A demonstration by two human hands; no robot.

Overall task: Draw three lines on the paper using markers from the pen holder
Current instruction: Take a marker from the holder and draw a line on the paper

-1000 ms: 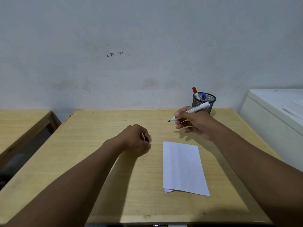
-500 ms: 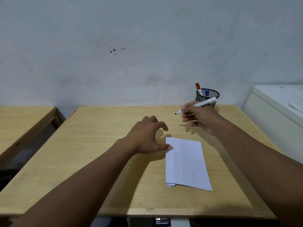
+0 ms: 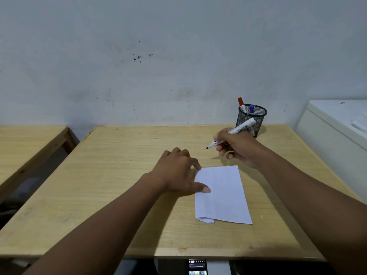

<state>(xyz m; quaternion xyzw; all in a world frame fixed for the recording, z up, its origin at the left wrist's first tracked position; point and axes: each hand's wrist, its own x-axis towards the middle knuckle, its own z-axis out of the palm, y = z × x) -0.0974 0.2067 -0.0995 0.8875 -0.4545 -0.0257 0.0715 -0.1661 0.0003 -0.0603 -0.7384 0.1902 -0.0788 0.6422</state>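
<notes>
left hand (image 3: 176, 173) flat pinning paper (image 3: 222, 195); right hand (image 3: 238, 147) grips marker (image 3: 232, 132).

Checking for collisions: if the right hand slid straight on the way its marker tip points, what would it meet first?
The right hand aims the marker left and slightly toward the person. That line looks free over bare table, passing beyond the left hand, though depth is unclear.
</notes>
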